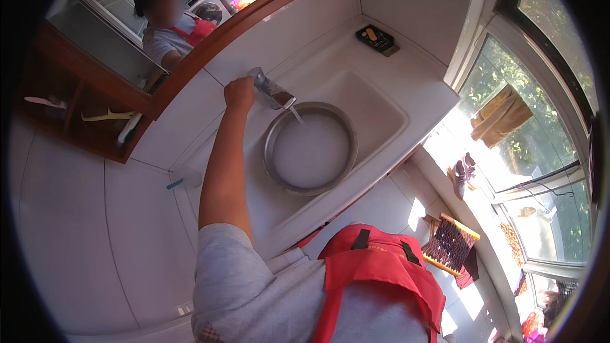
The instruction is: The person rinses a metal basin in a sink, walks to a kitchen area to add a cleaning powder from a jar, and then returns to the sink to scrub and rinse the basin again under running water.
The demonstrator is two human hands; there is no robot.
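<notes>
My left hand (239, 92) is closed at the handle end of a chrome faucet (275, 91); the fingers hide the part they touch. A stream of water (297, 115) falls from the spout into a round metal basin (354, 145). Cloudy whitish water (312, 150) fills much of the basin, and I cannot see its bottom. The basin sits in a white rectangular sink (381, 116). My right hand is out of view.
A black soap dish (375, 39) with an orange-yellow item rests on the sink's far corner. A wood-framed mirror (228, 24) hangs over the sink, with a comb (107, 115) on its shelf. A wooden folding stool (450, 243) and shoes (461, 176) are to the right.
</notes>
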